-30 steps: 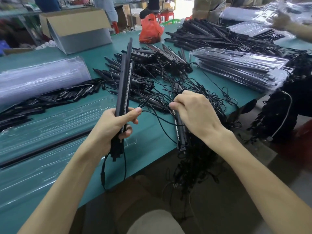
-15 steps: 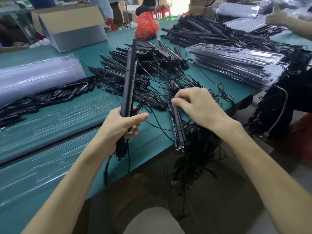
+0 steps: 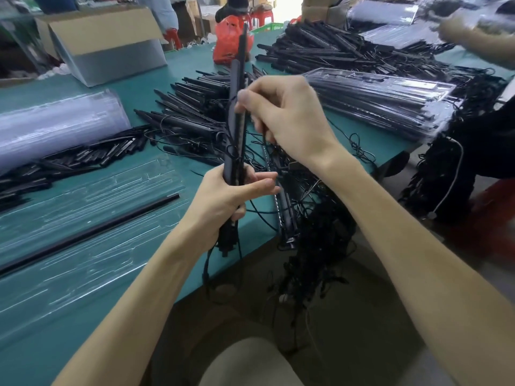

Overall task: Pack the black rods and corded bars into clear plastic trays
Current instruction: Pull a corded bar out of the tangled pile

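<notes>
My left hand (image 3: 231, 196) grips two black corded bars (image 3: 237, 121) near their lower ends and holds them upright above the green table's (image 3: 55, 316) front edge; their cords dangle below. My right hand (image 3: 289, 118) is raised beside them, thumb against the upright bars, fingers curled round the top of another corded bar (image 3: 284, 215) that slopes down to the table edge. Empty clear plastic trays (image 3: 97, 196) lie flat on the left, with a long black rod (image 3: 89, 232) lying across them.
Loose corded bars (image 3: 192, 107) are heaped mid-table and short black rods (image 3: 72, 160) at left. Filled trays (image 3: 390, 107) are stacked at right. Tangled cords (image 3: 317, 246) hang over the edge. A tray stack (image 3: 55, 129), cardboard box (image 3: 106, 43), red bag (image 3: 228, 43) and another person's hand (image 3: 457, 32) lie beyond.
My right hand has risen from the table to the upright bars, lifting the top of the bar it was touching. My left hand shifted the upright bars slightly right.
</notes>
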`<state>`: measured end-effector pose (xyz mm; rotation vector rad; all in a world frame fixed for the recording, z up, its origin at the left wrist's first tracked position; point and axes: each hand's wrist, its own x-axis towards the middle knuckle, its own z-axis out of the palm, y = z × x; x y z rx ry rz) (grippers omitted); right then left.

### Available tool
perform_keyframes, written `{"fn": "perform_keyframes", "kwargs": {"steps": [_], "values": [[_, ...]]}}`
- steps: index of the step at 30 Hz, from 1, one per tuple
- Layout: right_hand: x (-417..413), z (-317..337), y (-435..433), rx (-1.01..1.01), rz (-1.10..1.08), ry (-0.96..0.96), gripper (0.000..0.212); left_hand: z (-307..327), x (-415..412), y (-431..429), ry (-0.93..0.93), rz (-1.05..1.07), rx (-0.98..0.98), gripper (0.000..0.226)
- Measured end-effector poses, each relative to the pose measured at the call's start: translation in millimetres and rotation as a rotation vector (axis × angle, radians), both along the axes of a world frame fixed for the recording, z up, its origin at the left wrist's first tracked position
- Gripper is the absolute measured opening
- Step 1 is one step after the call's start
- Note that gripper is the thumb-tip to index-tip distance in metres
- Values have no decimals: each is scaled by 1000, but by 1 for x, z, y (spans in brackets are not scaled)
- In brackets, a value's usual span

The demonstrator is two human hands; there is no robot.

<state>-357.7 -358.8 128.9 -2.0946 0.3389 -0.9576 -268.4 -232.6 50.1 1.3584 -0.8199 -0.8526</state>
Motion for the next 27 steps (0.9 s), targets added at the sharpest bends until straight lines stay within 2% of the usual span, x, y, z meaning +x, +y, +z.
{"fn": "perform_keyframes", "kwargs": {"steps": [4, 7, 10, 12, 14, 16, 19, 27], "values": [[15, 3, 4, 44, 65, 18, 23, 1, -5, -6, -2, -24, -4, 37], [17, -5, 6, 92, 99, 15, 22, 0, -9, -9, -2, 93, -4, 54], [14, -16, 2, 177, 26, -63, 19, 0, -5, -5, 5, 234, -67, 40], [5, -25, -3, 184, -56, -43, 23, 4, 6, -1, 45, 326, -108, 29], [-7, -35, -9, 179, -12, 98, 24, 12, 20, 5, 99, 391, -163, 19], [-18, -46, -13, 129, 136, 307, 25, 20, 33, 10, 137, 437, -224, 9], [-26, -62, -13, 113, 295, 480, 15, 21, 40, 14, 118, 450, -232, 12], [-16, -65, -21, 196, 172, 316, 14, 8, 38, 13, 208, 415, -162, 28]]}}
